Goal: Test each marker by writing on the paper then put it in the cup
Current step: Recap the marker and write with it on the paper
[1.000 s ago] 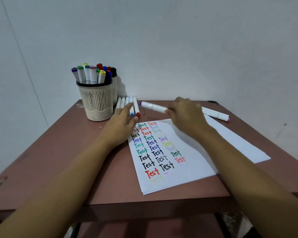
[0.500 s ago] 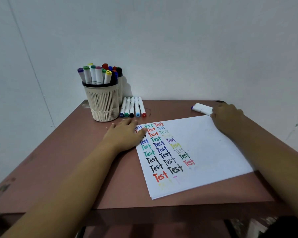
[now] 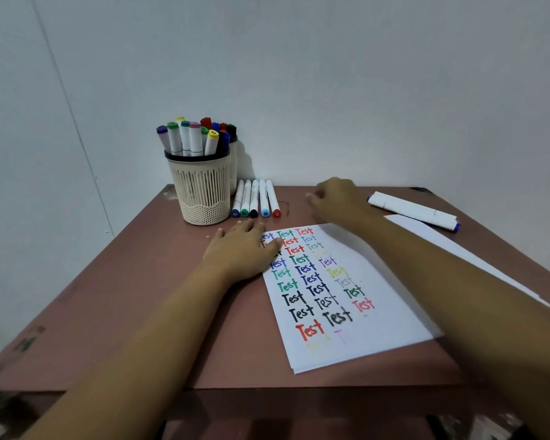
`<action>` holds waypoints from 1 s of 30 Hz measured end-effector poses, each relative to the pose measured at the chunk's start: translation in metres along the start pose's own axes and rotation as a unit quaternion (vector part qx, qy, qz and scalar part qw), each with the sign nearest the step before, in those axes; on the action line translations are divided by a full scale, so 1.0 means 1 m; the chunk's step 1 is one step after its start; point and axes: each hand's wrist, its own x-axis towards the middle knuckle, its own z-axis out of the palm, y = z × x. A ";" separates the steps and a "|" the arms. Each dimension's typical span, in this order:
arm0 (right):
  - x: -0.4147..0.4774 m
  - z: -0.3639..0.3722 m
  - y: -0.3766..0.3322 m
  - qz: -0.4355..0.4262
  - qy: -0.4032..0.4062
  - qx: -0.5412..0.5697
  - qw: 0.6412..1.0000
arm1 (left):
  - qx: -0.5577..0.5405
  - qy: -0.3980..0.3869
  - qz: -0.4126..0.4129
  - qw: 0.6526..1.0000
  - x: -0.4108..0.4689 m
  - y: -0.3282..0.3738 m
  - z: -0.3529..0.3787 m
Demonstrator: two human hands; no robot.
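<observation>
Bench (image 3: 140, 296): brown, its near edge running out of frame under both forearms.

Paper (image 3: 378, 312): lying on the bench between the forearms, with rows of coloured "Test"; the lowest yellow and pink words are fading past reading.

Left hand (image 3: 242, 252): lying flat, fingers released, covering the paper's far left corner and the first letters there.

Second sheet (image 3: 442, 239): partly hiding behind the right forearm.

Right hand (image 3: 337, 201): blurring above the bench beyond the paper, fingers loosely bent, nothing showing in them.

Five markers (image 3: 255, 198): lying in a row just beside the cup, near the left hand's fingertips, apart from the right hand.

Two markers (image 3: 410, 209): lying beyond the right wrist.

Cup (image 3: 204, 192): standing at the far left, holding upright markers (image 3: 191, 138) and half hiding a second container (image 3: 234, 166).
</observation>
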 end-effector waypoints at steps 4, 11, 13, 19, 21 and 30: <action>0.015 0.035 -0.033 0.057 -0.038 0.058 0.996 | -0.001 0.004 0.000 1.000 -0.001 0.001 -0.001; 0.013 0.046 -0.048 0.096 -0.058 0.052 0.992 | -0.002 0.012 0.000 1.000 0.000 0.002 0.000; 0.011 0.040 -0.045 0.111 -0.034 0.051 0.992 | -0.001 0.012 0.001 1.000 0.001 0.001 0.001; 0.004 0.009 -0.019 0.228 0.056 0.255 0.938 | -0.048 0.035 0.000 0.998 0.000 0.000 0.001; -0.004 -0.003 -0.011 0.234 0.075 0.321 0.915 | -0.103 0.075 -0.003 0.992 -0.001 0.002 -0.001; -0.084 -0.042 0.000 0.219 0.123 0.521 0.816 | -0.091 0.264 0.205 0.938 -0.009 0.011 -0.001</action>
